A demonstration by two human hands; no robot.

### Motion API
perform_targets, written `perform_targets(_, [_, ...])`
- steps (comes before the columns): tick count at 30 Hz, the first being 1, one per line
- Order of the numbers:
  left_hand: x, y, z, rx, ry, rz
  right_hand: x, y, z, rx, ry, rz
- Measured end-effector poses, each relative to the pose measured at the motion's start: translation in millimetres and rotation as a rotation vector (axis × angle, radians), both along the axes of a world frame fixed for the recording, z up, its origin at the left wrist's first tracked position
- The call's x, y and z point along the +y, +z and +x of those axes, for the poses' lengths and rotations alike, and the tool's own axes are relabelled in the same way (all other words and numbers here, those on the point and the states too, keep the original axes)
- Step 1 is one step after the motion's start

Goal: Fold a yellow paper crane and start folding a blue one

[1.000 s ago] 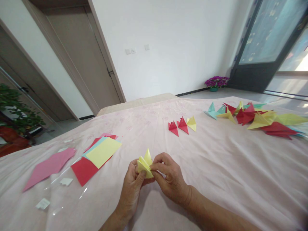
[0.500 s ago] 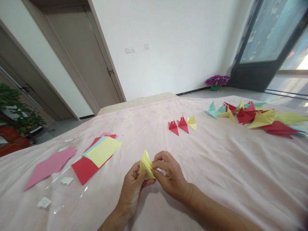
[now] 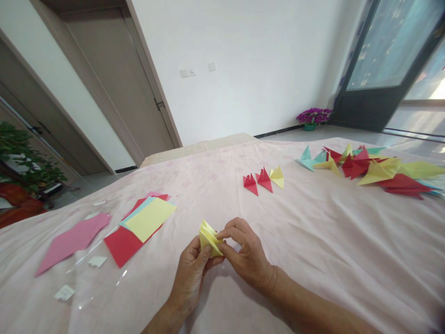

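Note:
A folded yellow paper crane (image 3: 208,237), its layers standing a little apart at the top, is held above the cloth between both hands. My left hand (image 3: 190,266) is closed on its left and lower side, thumb flat on the front. From the right, my right hand (image 3: 245,253) pinches the crane's right edge between thumb and fingers. Part of the paper is hidden behind the fingertips. Beyond the hands stand two red folded cranes (image 3: 264,180) and a yellow folded piece (image 3: 277,177) in a short row.
On the left lie a stack of coloured paper sheets (image 3: 149,219), pink paper (image 3: 73,239), a clear plastic wrapper and white scraps (image 3: 64,292). Far right is a heap of folded cranes (image 3: 378,170). A pale pink cloth (image 3: 330,260) with wrinkles covers the surface.
The yellow paper has tipped slightly left, and its upper layers now show more separately. Both hands keep their hold with small finger shifts. Everything on the cloth stays put.

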State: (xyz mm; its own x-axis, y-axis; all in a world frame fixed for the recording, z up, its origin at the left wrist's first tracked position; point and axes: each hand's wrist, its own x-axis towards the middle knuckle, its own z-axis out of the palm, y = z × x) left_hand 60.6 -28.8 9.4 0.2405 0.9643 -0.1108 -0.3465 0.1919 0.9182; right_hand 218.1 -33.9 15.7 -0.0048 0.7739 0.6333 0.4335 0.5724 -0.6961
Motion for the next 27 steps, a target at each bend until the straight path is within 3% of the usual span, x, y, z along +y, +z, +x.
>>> perform_targets(11, [0,-2.5,-1,0.080,-0.008,0.044,-2,10.3,8,-0.181,0.054,-0.035])
perform_targets(27, [0,-6.0,0,0.144,-0.069,0.110,0,1.5,1,-0.064,-0.023,0.017])
